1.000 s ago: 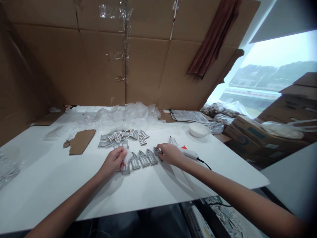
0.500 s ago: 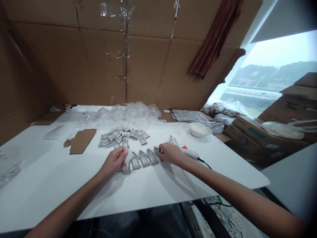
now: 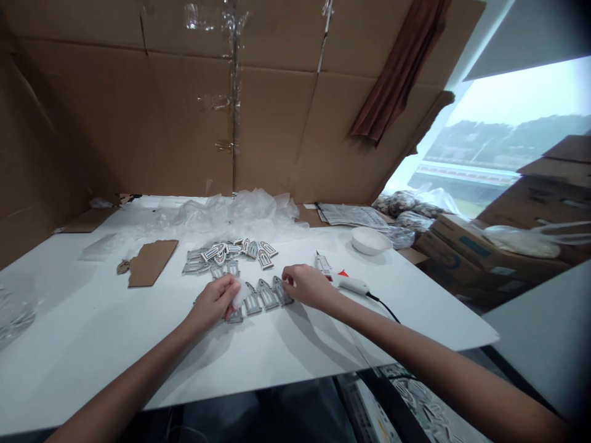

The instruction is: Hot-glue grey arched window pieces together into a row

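A row of small grey arch-shaped cutouts (image 3: 263, 295) lies on the white table (image 3: 286, 351) between my hands. My left hand (image 3: 213, 303) is closed on a small white wad (image 3: 239, 293) at the row's left end. At the right end of the row, my right hand (image 3: 308, 286) rests with fingers curled, the fingertips on the last cutout. A heap of more such cutouts (image 3: 228, 254) lies just behind. A white glue gun (image 3: 342, 278) with a black cord lies right of my right hand.
Crumpled clear plastic (image 3: 231, 212) lies at the back of the table. A brown cardboard scrap (image 3: 150, 261) is at the left, a white bowl (image 3: 370, 240) at the right. Cardboard walls stand behind. Boxes and bags fill the right side by the window.
My right hand has slid a little left along the row, covering the rightmost cutout. My left hand has stayed on the white wad.
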A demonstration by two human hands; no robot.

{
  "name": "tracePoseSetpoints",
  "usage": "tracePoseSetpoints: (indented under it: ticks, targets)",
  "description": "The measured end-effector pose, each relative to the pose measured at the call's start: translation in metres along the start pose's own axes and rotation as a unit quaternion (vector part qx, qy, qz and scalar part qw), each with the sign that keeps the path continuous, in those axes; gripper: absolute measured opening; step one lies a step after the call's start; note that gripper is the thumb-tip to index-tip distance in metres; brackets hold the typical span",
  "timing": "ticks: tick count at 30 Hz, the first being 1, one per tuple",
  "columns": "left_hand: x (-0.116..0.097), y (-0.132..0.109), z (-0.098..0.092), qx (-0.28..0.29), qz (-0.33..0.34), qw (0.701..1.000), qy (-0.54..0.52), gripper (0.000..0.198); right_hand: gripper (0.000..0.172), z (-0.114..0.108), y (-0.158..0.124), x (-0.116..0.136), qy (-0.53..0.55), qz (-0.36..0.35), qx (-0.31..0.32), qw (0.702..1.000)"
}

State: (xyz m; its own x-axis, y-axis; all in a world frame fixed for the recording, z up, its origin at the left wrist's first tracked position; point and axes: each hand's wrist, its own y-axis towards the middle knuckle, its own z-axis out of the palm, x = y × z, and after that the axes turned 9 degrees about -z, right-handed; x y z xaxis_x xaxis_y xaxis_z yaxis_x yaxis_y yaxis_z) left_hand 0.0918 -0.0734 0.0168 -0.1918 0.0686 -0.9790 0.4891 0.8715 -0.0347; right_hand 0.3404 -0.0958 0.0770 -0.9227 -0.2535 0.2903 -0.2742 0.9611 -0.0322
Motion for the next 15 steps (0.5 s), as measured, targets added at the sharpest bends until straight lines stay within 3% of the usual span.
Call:
tracePoseSetpoints:
  ticks: [3,7,11,15]
  targets:
    - [0.000,0.000,0.002,0.020,0.001,1.000,0.004,0.040,0.019,0.005,-0.002,0.019,0.119,-0.050,-0.009,0.992]
    - [-0.002,-0.002,0.006,0.048,-0.007,0.999,0.003,0.040,0.028,0.017,-0.002,0.035,0.284,-0.092,0.017,0.954]
    - [-0.003,-0.003,0.008,0.061,-0.010,0.998,0.000,0.041,0.023,0.029,0.005,0.039,0.398,-0.096,0.034,0.912]
    - [-0.005,-0.004,0.008,0.063,-0.011,0.998,-0.005,0.044,0.028,0.033,0.010,0.036,0.465,-0.085,0.052,0.880]
